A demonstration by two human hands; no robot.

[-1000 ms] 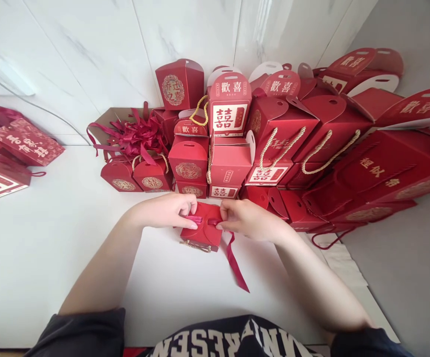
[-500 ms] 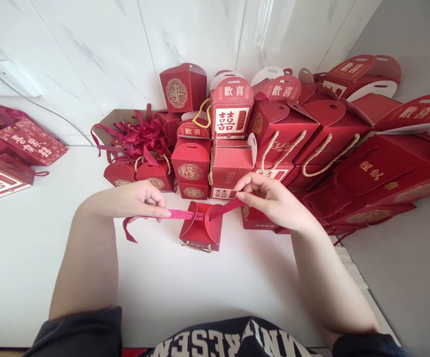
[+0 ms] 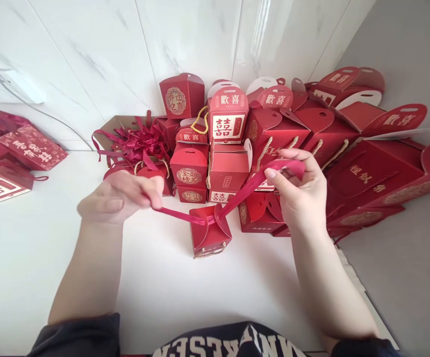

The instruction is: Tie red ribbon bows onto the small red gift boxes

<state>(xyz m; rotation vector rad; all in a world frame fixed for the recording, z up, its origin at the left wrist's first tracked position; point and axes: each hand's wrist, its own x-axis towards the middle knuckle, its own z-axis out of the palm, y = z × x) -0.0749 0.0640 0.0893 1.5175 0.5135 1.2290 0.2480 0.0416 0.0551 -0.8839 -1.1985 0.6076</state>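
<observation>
A small red gift box with rounded flaps and a gold cord handle stands on the white table. A dark pink ribbon runs through the holes in its flaps. To the left of the box, my left hand is closed on one end of the ribbon; its fingers are slightly blurred. My right hand is raised to the box's right, pinching the other, longer side between thumb and fingers, with the tail folded back over the fingers. Both stretches are pulled fairly straight up and outward from the box.
Stacked red gift boxes line the tiled wall. Loose ribbons lie in an open box at the back left. Large red bags stand on the right. More red boxes sit far left, below a wall socket with a cable.
My right hand has moved right and up, with more ribbon drawn out on that side. My left hand has risen leftward. The box has shifted slightly right and turned.
</observation>
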